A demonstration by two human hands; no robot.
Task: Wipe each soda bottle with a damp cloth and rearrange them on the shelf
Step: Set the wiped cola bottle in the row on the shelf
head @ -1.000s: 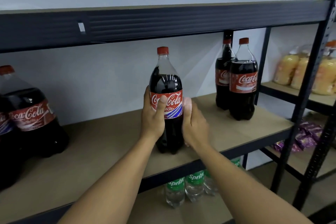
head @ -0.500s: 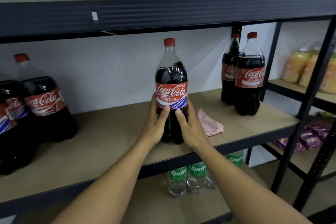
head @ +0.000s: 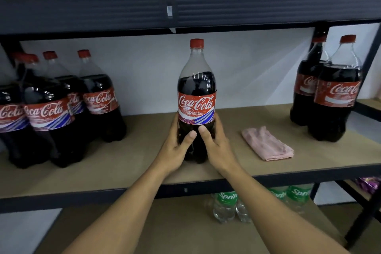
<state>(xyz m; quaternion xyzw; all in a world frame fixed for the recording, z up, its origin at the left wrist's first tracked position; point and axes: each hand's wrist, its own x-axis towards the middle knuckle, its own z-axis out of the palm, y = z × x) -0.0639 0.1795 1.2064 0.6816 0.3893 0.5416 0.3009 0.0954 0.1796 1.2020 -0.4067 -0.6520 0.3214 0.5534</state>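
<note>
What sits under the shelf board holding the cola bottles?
Clear Sprite bottles with green labels stand below. The shelf board hides their tops; the right forearm covers some.

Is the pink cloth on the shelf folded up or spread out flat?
Folded up: the pink cloth lies as a small layered bundle on the brown wooden shelf board, with stacked edges showing.

Pale grey wall, dark metal shelf frame, brown shelf boards

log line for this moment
cola bottle: upright on shelf | left hand grip: holds bottle low | right hand grip: holds bottle low | pink cloth: on shelf
</note>
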